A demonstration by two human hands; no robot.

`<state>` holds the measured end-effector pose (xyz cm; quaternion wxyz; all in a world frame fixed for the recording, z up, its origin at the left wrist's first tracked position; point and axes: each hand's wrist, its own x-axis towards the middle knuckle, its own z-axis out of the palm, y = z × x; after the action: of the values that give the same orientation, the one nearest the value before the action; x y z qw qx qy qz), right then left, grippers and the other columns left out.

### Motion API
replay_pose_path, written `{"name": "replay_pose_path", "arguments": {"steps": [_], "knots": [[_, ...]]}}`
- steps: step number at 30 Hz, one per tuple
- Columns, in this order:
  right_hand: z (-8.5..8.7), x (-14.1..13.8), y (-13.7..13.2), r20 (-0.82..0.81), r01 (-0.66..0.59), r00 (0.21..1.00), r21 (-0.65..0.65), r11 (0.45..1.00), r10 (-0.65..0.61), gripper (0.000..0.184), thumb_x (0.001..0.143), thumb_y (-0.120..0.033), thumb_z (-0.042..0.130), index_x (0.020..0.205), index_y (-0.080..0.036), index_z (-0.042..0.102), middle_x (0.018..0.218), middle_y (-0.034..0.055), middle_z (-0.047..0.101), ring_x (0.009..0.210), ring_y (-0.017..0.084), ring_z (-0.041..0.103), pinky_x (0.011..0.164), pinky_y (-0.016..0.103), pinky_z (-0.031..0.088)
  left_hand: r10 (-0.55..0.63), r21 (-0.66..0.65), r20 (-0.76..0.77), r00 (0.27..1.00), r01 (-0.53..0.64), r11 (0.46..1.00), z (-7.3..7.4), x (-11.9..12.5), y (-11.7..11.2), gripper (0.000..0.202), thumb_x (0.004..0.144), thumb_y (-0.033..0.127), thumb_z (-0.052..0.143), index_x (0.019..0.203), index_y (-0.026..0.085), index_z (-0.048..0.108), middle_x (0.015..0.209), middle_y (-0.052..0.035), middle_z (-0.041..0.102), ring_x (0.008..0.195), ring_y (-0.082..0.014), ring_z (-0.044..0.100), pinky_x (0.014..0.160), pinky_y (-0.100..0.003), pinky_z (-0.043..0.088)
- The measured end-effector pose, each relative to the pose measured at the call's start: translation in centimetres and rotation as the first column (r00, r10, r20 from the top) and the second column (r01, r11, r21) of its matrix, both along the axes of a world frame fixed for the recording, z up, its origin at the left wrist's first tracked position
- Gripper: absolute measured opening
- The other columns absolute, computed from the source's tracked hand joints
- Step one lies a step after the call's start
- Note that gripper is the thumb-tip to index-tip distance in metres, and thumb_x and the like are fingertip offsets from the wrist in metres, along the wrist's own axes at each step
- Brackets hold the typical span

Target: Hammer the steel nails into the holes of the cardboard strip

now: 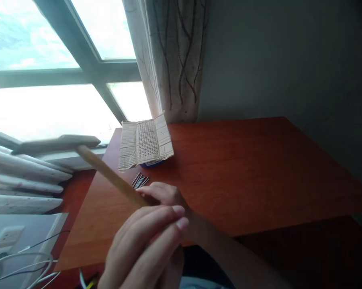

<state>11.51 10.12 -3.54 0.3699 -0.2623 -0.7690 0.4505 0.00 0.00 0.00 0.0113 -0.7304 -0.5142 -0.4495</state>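
Observation:
A hammer with a pale wooden handle and a long, blurred metal head slants up to the left across the foreground. My left hand is closed around the lower part of its handle, close to the camera. Beyond it, my right hand reaches in from the lower right, low over the table, with bent fingers drawn together. The hammer handle and my left hand partly cover those fingertips, so what they pinch, if anything, is hidden. Just past them lies a small bunch of nails on the tabletop.
A folded-out piece of corrugated cardboard with rows of holes rests on something blue at the table's back left. The reddish wooden table extends right. Window and curtain stand behind; white cables hang at lower left.

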Motion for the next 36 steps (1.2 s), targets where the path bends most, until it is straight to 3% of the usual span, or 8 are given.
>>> {"name": "replay_pose_path", "arguments": {"steps": [2, 5, 7, 11, 13, 16, 22, 36], "knots": [[0.6, 2.1, 0.4, -0.170, 0.000, 0.985, -0.134, 0.991, -0.023, 0.028, 0.089, -0.032, 0.067, 0.116, -0.024, 0.068, 0.099, 0.0039, 0.072, 0.085, 0.018, 0.068, 0.079, 0.032, 0.058, -0.081, 0.135, -0.020, 0.997, 0.083, 0.987, 1.2, 2.9, 1.4, 0.054, 0.083, 0.008, 0.065, 0.130, 0.036, 0.069, 0.107, -0.0038, 0.079, 0.101, -0.0274, 0.076, 0.083, -0.046, 0.070], [0.9, 6.0, 0.7, -0.284, -0.067, 0.958, -0.379, 0.923, -0.047, 0.039, 0.088, -0.035, 0.071, 0.124, -0.025, 0.065, 0.096, 0.0022, 0.068, 0.082, 0.017, 0.066, 0.073, 0.029, 0.058, -0.102, 0.119, 0.013, 0.995, 0.100, 0.988, 1.4, 4.0, 2.1, 0.049, 0.084, 0.005, 0.061, 0.126, 0.031, 0.070, 0.110, -0.0065, 0.078, 0.101, -0.0254, 0.076, 0.079, -0.041, 0.070], [0.6, 8.8, 0.9, -0.220, 0.065, 0.960, -0.430, 0.900, -0.174, 0.038, 0.091, -0.038, 0.067, 0.127, -0.027, 0.062, 0.098, 0.0020, 0.065, 0.074, 0.014, 0.063, 0.065, 0.027, 0.055, -0.125, 0.125, 0.018, 0.992, 0.122, 0.985, 0.9, 3.6, 2.7, 0.046, 0.083, 0.003, 0.063, 0.121, 0.027, 0.071, 0.110, -0.0075, 0.077, 0.097, -0.0236, 0.076, 0.076, -0.036, 0.069], [-1.1, 13.9, 2.3, 0.130, 0.684, 0.729, -0.167, 0.710, -0.672, 0.036, 0.089, -0.048, 0.069, 0.114, -0.023, 0.066, 0.080, 0.0020, 0.065, 0.059, 0.016, 0.060, 0.058, 0.032, 0.052, -0.121, 0.131, 0.050, 0.991, 0.114, 0.985, 0.1, 2.6, 4.9, 0.040, 0.084, 0.000, 0.063, 0.114, 0.025, 0.071, 0.111, -0.0076, 0.075, 0.094, -0.0219, 0.076, 0.075, -0.032, 0.067], [-2.2, 16.0, 3.1, 0.205, 0.780, 0.611, 0.012, 0.626, -0.765, 0.039, 0.091, -0.049, 0.065, 0.118, -0.022, 0.066, 0.085, 0.0065, 0.071, 0.068, 0.023, 0.067, 0.066, 0.037, 0.055, -0.111, 0.125, 0.075, 0.991, 0.101, 0.987, -0.1, 2.4, 5.9, 0.037, 0.085, 0.000, 0.063, 0.113, 0.023, 0.071, 0.111, -0.0079, 0.075, 0.094, -0.0218, 0.075, 0.077, -0.033, 0.066], [-3.7, 18.6, 4.2, 0.277, 0.792, 0.513, 0.212, 0.572, -0.813, 0.038, 0.092, -0.047, 0.061, 0.117, -0.019, 0.068, 0.102, 0.0139, 0.075, 0.089, 0.031, 0.072, 0.080, 0.043, 0.055, -0.113, 0.102, 0.093, 0.989, 0.103, 0.989, -0.5, 2.0, 6.9, 0.038, 0.085, -0.002, 0.063, 0.113, 0.021, 0.070, 0.112, -0.0081, 0.073, 0.098, -0.0210, 0.074, 0.081, -0.031, 0.064], [-6.2, 21.5, 5.5, 0.388, 0.720, 0.431, 0.397, 0.570, -0.814, 0.032, 0.093, -0.043, 0.056, 0.101, -0.018, 0.073, 0.092, 0.0128, 0.070, 0.083, 0.028, 0.067, 0.075, 0.039, 0.050, -0.106, 0.037, 0.077, 0.991, 0.104, 0.994, -1.5, 1.2, 7.0, 0.037, 0.085, -0.002, 0.063, 0.114, 0.020, 0.070, 0.116, -0.0085, 0.072, 0.101, -0.0203, 0.072, 0.085, -0.031, 0.062], [-9.1, 22.5, 6.6, 0.518, 0.643, 0.351, 0.472, 0.603, -0.780, 0.030, 0.095, -0.042, 0.056, 0.096, -0.016, 0.071, 0.086, 0.0104, 0.063, 0.080, 0.027, 0.061, 0.072, 0.036, 0.046, -0.049, -0.015, 0.065, 0.997, 0.051, 0.999, -2.6, -0.1, 7.2, 0.033, 0.087, 0.001, 0.063, 0.113, 0.021, 0.070, 0.117, -0.0082, 0.071, 0.101, -0.0201, 0.070, 0.079, -0.030, 0.060]]}}
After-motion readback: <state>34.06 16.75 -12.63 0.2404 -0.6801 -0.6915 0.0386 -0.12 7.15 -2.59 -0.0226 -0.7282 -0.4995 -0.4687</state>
